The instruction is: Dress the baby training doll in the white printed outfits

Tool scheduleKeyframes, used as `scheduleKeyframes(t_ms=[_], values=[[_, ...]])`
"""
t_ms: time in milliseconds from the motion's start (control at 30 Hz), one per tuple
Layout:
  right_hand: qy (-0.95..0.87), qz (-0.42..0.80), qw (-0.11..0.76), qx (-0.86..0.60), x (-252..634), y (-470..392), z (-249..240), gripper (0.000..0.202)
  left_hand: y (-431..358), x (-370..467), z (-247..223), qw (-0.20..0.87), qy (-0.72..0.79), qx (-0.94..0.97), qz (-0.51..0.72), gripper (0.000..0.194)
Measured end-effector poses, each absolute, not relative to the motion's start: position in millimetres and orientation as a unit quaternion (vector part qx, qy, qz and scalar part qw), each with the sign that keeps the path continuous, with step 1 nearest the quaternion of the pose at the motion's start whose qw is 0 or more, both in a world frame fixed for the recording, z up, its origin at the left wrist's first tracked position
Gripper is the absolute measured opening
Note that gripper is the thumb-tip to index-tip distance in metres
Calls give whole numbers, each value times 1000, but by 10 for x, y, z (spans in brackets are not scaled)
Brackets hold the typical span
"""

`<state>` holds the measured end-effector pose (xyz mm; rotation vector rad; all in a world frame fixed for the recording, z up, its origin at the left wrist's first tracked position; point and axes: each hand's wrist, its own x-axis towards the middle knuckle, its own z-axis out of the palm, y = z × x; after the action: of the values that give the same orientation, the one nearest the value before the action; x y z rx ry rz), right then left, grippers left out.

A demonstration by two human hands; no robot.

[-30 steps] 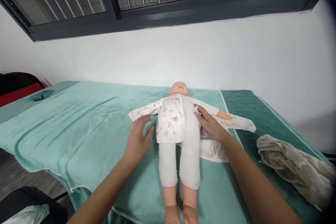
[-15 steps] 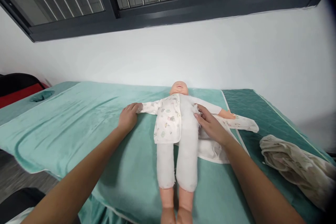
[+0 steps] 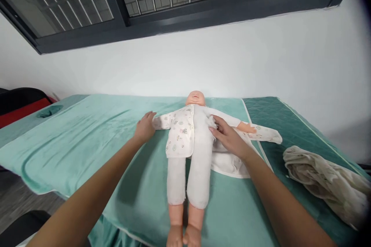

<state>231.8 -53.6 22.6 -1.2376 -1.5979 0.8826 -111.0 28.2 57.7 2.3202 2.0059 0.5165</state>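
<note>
A baby doll (image 3: 199, 177) lies on its back, its head near the wall. A white baby shirt (image 3: 180, 135) with small prints covers the doll's left-of-picture arm and half its chest. My left hand (image 3: 145, 128) is closed round the cuff end of that sleeve; the doll's hand inside is hidden. My right hand (image 3: 228, 135) pinches a frayed white tuft (image 3: 211, 121) at the side of the doll's padded body. The shirt's other sleeve (image 3: 268, 134) lies flat past the doll's bare hand (image 3: 246, 127), with the other shirt half spread beneath.
A light green cover (image 3: 87, 135) lies over the bed, with a darker quilted part (image 3: 266, 112) at the right. Crumpled cream cloth (image 3: 324, 181) rests there. Behind stands a white wall (image 3: 188, 65) under a barred window. A black and red item (image 3: 23, 104) shows at far left.
The view has shifted slightly, so the doll's feet show more. My left hand has turned a little on the cuff. At my right fingertips, the white tuft stands out more from the body.
</note>
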Motion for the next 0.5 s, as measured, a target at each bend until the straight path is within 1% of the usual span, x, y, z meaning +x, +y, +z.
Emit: scheduleKeyframes(t_ms=[67,133,233,300,333,433,500], values=[[-642,348,464,-500,2292,-542,218,64,221,-830,722,14,561,787,256,66],[-641,336,474,-501,2269,-550,219,62,156,-460,913,27,492,804,333,56],[-646,328,475,-500,2258,-558,237,61,112,209,1211,53,413,837,354,45],[-655,324,470,-495,2265,-559,252,59,128,690,1348,86,374,878,286,43],[-661,318,465,-495,2269,-558,258,56,146,928,1386,94,351,904,226,43],[-671,288,453,-511,2267,-556,262,47,214,1557,1385,60,313,948,23,53],[-676,274,450,-516,2252,-560,264,41,264,1841,1336,21,298,952,-73,54]])
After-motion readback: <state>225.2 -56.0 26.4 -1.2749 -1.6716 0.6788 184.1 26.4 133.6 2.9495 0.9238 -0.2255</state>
